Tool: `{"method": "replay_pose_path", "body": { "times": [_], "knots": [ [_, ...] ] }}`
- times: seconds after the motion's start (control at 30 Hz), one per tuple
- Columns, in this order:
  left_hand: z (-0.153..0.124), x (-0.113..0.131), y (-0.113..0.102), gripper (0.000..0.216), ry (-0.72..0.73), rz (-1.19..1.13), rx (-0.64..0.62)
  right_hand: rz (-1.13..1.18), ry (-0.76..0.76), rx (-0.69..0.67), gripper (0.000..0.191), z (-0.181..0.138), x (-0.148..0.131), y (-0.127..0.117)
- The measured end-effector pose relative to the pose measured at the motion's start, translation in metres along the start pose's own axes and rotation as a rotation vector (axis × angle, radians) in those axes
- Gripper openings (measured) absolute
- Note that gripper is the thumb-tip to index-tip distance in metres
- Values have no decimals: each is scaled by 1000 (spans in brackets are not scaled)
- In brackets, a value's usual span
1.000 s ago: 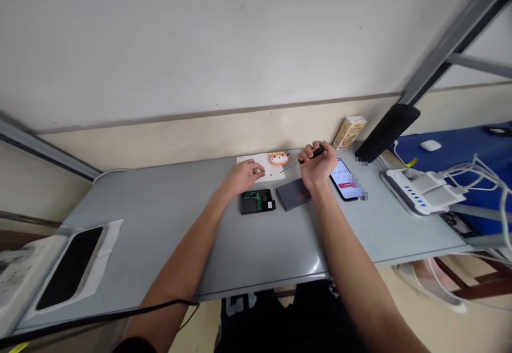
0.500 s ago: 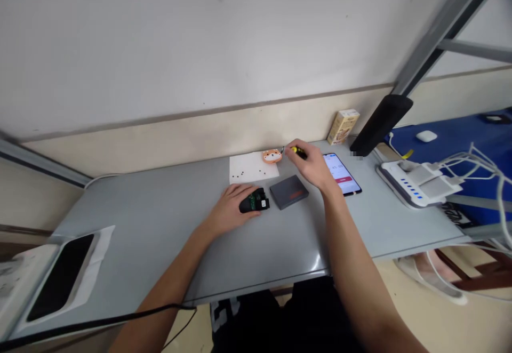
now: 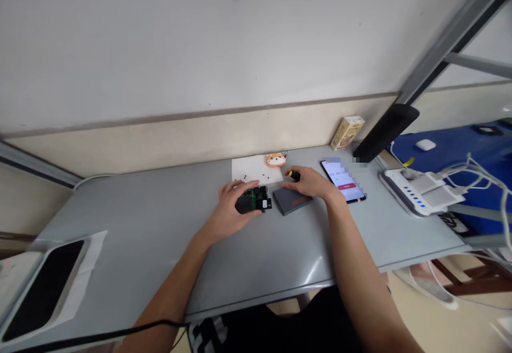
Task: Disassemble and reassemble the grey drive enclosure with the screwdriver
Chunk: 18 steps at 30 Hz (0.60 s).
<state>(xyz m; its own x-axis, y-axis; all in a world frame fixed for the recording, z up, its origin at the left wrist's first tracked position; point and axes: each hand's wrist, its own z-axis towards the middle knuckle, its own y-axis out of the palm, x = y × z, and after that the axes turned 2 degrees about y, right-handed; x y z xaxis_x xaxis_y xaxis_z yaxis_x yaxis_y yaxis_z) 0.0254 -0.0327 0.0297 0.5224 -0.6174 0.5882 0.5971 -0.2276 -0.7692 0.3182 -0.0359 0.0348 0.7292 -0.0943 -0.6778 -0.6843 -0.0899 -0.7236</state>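
My left hand point(image 3: 228, 211) is curled around a small black device with an exposed green circuit board point(image 3: 253, 199), gripping its edges between thumb and fingers on the desk. In my right hand point(image 3: 314, 182) is a short yellow-and-black screwdriver point(image 3: 295, 175), mostly covered by the fingers. The fingertips of that hand are at the far edge of a flat dark grey cover point(image 3: 292, 200); whether they grip it, I cannot tell. Several tiny dark screws point(image 3: 263, 175) lie on a white sheet of paper point(image 3: 248, 167) behind the device.
An orange dog-face case point(image 3: 276, 160) sits at the paper's far right corner. On the right are a lit phone point(image 3: 344, 181), a small carton point(image 3: 347, 133), a black cylinder point(image 3: 386, 131) and a power strip point(image 3: 416, 190) with cables. At far left, a dark-screened phone point(image 3: 44, 289) lies on paper.
My right hand has moved back from beside the dog-face case to the far edge of the grey cover, still with the screwdriver. My left hand's fingers have shifted on the device, baring more circuit board.
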Motion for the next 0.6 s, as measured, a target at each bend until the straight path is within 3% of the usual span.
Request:
{"method": "replay_pose_path", "body": {
  "times": [0.1, 0.27, 0.4, 0.5, 0.6],
  "knots": [
    [-8, 11, -2, 64, 73, -8, -20, -9, -19, 10, 36, -1, -2, -1],
    [-21, 24, 11, 59, 279, 129, -277, -23, -52, 17, 32, -1, -4, 0],
    [-22, 23, 16, 62, 311, 173, -307, -48, -68, 20, 32, 0, -6, 3],
    [-19, 16, 12, 60, 303, 162, -243, -73, -70, 21, 32, 1, -7, 5],
    [-12, -1, 4, 35, 180, 168, 15, -66, -84, 32, 32, 3, -7, 7]
  ]
}}
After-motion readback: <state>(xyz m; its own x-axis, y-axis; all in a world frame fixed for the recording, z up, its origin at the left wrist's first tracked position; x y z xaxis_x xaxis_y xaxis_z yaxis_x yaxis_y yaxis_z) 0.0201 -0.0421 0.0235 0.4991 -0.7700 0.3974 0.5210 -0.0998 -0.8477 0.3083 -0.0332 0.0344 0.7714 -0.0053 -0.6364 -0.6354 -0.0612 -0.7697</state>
